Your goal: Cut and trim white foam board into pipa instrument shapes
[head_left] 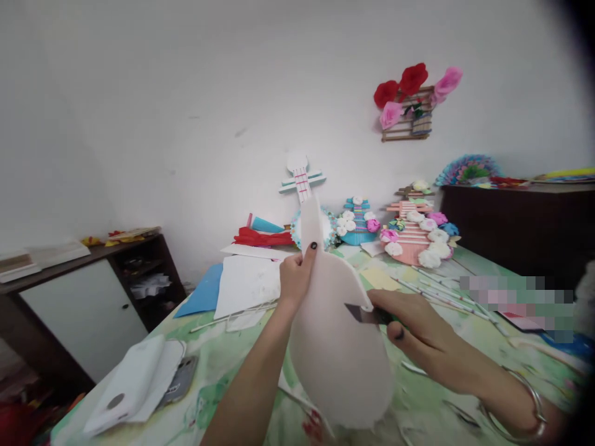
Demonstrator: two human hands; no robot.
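A white foam board cutout (341,365), shaped like a lute with a narrow neck and rounded body, stands tilted up over the table. My left hand (297,275) grips it at the base of the neck, thumb on the front face. In my right hand (421,328) is a utility knife (362,313), held by its dark handle. Its blade lies across the board's right edge, where a small curl of foam shows. The fingers behind the board are hidden.
White paper (248,286) and a blue sheet (198,294) lie left of the board. A phone (182,378) sits partly under folded white material (134,378). Decorated lute models (357,226) stand against the wall. Patterned sticks (446,294) lie at right. A dark cabinet (515,229) stands behind them.
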